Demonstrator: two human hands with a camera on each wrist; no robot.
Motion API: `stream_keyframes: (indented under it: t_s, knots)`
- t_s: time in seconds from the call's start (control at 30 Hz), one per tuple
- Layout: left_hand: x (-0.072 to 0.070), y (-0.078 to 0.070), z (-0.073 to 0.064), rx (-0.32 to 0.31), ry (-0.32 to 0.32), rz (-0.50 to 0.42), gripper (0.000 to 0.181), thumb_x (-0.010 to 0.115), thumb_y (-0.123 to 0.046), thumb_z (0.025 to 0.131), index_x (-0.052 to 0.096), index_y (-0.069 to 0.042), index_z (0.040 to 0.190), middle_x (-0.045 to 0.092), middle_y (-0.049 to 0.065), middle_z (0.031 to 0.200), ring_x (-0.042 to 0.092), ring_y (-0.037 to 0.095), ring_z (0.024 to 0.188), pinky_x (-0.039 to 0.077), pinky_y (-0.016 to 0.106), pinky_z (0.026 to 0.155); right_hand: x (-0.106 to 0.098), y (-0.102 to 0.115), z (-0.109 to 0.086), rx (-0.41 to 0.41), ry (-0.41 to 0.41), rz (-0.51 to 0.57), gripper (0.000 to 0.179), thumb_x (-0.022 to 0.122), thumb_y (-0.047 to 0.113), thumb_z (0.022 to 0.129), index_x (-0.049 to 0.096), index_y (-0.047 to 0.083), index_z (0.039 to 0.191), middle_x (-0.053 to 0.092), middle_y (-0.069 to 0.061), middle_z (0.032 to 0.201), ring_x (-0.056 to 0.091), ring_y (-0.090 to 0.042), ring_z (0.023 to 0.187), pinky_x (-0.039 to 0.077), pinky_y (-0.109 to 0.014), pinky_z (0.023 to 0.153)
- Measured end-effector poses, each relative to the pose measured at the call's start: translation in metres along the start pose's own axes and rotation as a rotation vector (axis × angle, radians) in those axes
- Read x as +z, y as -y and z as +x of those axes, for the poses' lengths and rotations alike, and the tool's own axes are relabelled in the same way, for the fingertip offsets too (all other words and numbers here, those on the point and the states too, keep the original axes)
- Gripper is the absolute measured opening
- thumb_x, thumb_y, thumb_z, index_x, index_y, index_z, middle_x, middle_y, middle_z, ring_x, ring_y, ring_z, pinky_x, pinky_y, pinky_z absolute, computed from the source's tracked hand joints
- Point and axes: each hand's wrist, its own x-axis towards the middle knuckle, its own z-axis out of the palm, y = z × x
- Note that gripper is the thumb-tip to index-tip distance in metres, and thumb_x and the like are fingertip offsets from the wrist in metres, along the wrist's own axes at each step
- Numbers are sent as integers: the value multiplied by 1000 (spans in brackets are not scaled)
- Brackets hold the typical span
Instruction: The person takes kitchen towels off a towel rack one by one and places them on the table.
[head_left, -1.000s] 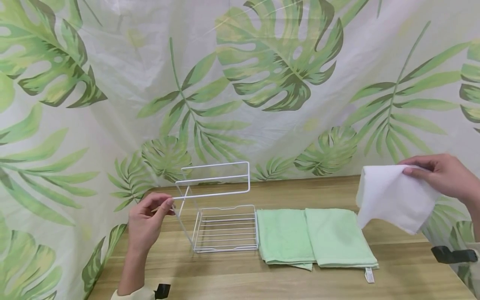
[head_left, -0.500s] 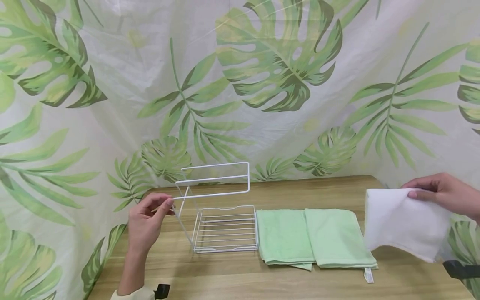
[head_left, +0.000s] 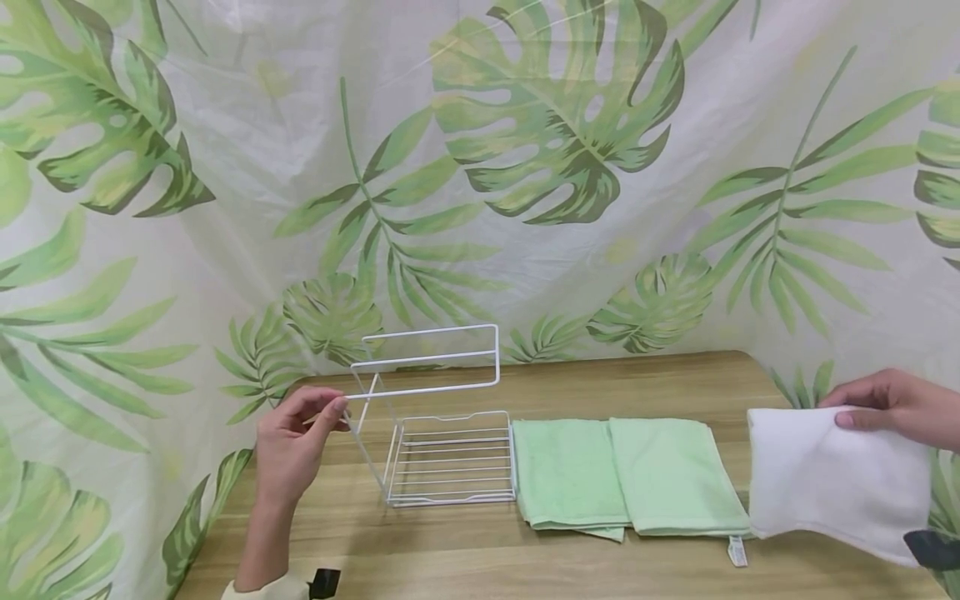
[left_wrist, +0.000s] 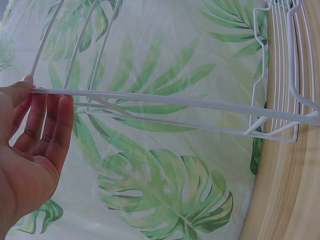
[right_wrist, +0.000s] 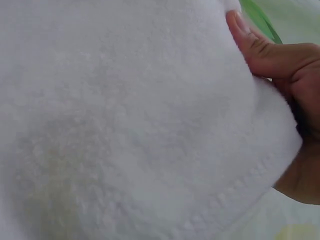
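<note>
At the upper left corner of a white wire rack [head_left: 450,502], my left hand [head_left: 292,446] pinches the bar between thumb and fingers. The left wrist view shows the same hand [left_wrist: 35,135] on the rack's long rod [left_wrist: 175,101]. My right hand [head_left: 903,408] grips a folded white towel [head_left: 836,483] by its top edge, so the cloth hangs down at the table's right side. Close up in the right wrist view, the white towel [right_wrist: 140,115] fills most of the picture, with the thumb [right_wrist: 260,52] along its edge. Whether its lower edge touches the table I cannot tell.
Two folded light green towels, one [head_left: 573,471] against the rack and another [head_left: 675,479] overlapping it, lie on the wooden table [head_left: 450,558]. A small white tag [head_left: 737,551] sticks out at the front. A leaf-patterned curtain [head_left: 562,275] stands behind the table.
My right hand has lowered the white towel and carried it to the right, just beside the green towels. My left hand and the rack have stayed in place.
</note>
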Motion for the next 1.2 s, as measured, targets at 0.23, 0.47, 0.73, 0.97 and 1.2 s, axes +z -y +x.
stream_keyframes:
  t_s: [0.23, 0.47, 0.73, 0.97, 1.2]
  knots:
    - [0, -1, 0, -12, -8, 22, 11, 68, 23, 92, 70, 15, 101, 76, 3, 85, 75, 9, 71, 66, 17, 65, -3, -15, 4, -22, 187, 144, 44, 48, -13, 106, 76, 14, 126, 80, 9, 112, 76, -8, 87, 67, -30, 64]
    - [1, -1, 0, -13, -3, -1, 11, 68, 23, 92, 69, 16, 101, 75, 5, 85, 75, 10, 72, 66, 18, 65, 9, -37, 7, 84, 114, 3, 31, 55, -4, 107, 77, 11, 122, 79, 15, 109, 69, 2, 93, 59, -21, 69]
    - [1, -1, 0, -14, -5, -16, 11, 67, 23, 92, 69, 17, 101, 75, 4, 85, 75, 9, 72, 66, 18, 65, 23, -57, 20, 106, -50, -241, 17, 64, 3, 104, 76, 0, 117, 71, 30, 108, 60, 13, 97, 52, -15, 73]
    - [1, -1, -1, -11, -5, -13, 11, 67, 23, 92, 69, 17, 101, 75, 1, 86, 75, 8, 72, 66, 18, 65, 37, -66, 38, 44, -155, -311, 14, 69, 1, 101, 75, -6, 112, 73, 26, 103, 61, 12, 92, 51, -15, 69]
    - [0, -3, 0, -28, -13, 24, 11, 68, 23, 92, 69, 16, 101, 75, 0, 86, 75, 8, 72, 66, 18, 65, 50, -78, 50, 118, -254, -367, 12, 72, 2, 100, 78, -2, 109, 80, 3, 100, 59, 14, 90, 53, -17, 68]
